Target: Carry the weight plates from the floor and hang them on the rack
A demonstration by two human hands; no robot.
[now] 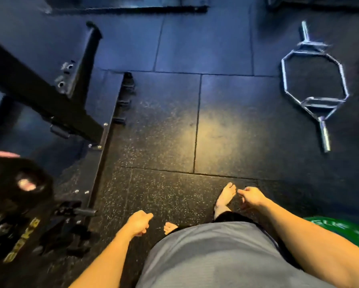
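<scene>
Head view, looking down past grey shorts and bare feet onto speckled black rubber floor tiles.

Best handled by turning right toward the green round rubber weight plate, lying flat on the floor at the near right edge, mostly cut off by the frame and partly hidden behind the right forearm. Worth squaring up to it, bending at the knees, tipping one edge up and taking the rim with both hands. Best carried close to the body across to the black steel plate rack on the left. Worth lining the centre hole up with the bare black horizontal peg sticking out at near left before sliding on. Toes better kept clear of the plate's edge, feet being bare.

Left hand: empty, fingers loosely curled, hanging relaxed near the left foot, touching nothing.

Right hand: empty too, fingers loosely curled and pointing down, just beside the right foot, touching nothing, near the green plate but apart from it.

Already hanging on the rack at near left: black round plate with yellow lettering. Far right, well apart: chrome hexagonal trap bar, flat on the floor.
</scene>
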